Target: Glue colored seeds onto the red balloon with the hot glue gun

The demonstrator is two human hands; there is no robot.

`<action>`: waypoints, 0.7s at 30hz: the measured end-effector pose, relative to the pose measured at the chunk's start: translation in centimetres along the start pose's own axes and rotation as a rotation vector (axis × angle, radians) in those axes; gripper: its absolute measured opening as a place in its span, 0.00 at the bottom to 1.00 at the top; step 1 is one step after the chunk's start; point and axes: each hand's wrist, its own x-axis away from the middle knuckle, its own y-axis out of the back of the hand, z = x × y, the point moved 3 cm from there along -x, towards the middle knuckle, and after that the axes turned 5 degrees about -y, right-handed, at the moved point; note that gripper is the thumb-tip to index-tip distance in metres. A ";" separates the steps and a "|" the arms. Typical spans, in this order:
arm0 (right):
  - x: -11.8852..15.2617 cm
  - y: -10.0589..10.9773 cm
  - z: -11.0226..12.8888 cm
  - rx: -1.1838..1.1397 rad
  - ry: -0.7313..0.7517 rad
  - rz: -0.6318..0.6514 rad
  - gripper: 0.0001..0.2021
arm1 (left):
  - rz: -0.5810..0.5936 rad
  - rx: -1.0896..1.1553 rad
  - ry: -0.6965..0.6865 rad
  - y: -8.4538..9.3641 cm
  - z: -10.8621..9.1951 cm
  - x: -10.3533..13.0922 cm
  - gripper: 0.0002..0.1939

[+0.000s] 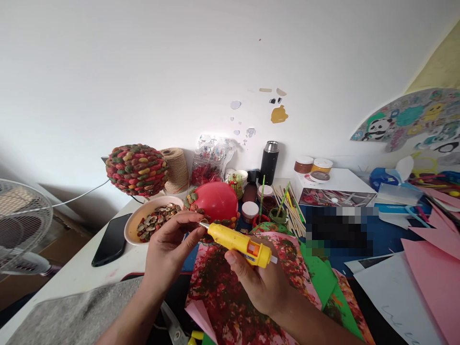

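Note:
My right hand (257, 282) is wrapped around a yellow hot glue gun (233, 241), its nozzle pointing left. At that nozzle, my left hand (168, 249) pinches a small piece between thumb and fingertips. It looks like a pistachio shell, though the fingers mostly cover it. Just behind both hands sits a red balloon (217, 199), with painted shells stuck around its left side and lower edge. A bowl (130, 230) of loose painted shells (158, 222) stands to the left of the balloon.
A shell-covered ball (136, 170) and a twine spool (176, 167) stand at the back left. Paint pots (250, 211), wooden sticks (287, 206) and a black flask (270, 163) lie behind. Paint-smeared paper (237, 292) spreads below my hands; scissors (174, 326) lie in front. A phone (110, 239) rests left.

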 end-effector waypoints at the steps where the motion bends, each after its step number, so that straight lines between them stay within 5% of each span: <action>1: 0.0 0.0 0.0 -0.005 -0.007 0.001 0.27 | -0.001 -0.002 0.000 0.0 0.0 0.0 0.11; 21: -0.1 0.1 0.0 0.026 -0.002 -0.026 0.30 | 0.001 0.088 0.024 -0.2 -0.1 0.0 0.11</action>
